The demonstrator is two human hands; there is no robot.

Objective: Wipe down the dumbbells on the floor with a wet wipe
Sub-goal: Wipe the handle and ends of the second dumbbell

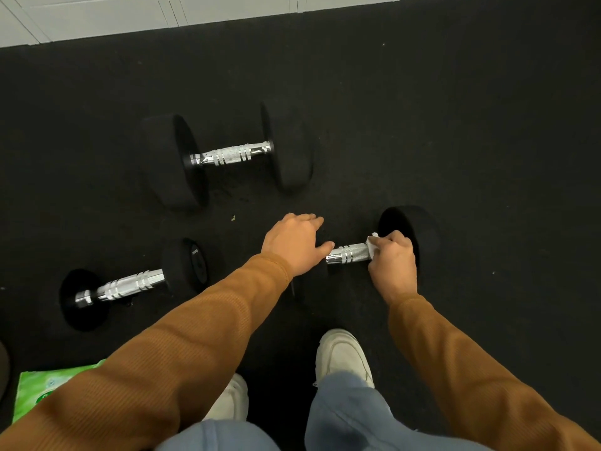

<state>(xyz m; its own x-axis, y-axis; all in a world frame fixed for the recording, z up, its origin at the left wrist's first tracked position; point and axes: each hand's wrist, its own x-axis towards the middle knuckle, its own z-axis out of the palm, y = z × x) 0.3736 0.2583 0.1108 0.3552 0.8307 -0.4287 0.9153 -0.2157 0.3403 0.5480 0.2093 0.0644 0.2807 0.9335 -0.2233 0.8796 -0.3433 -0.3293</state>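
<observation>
Three black dumbbells with chrome handles lie on the dark rubber floor. My right hand (393, 260) grips a white wet wipe (371, 242) wrapped round the right end of the handle of the near right dumbbell (349, 253). My left hand (294, 244) rests with straight fingers on that dumbbell's left head, which it hides. A larger dumbbell (227, 154) lies farther back. A small dumbbell (130, 288) lies at the left.
A green pack of wet wipes (39, 388) lies at the lower left, partly under my left sleeve. My white shoes (344, 356) stand just below the hands. A pale tiled floor (97, 17) begins beyond the mat's far edge.
</observation>
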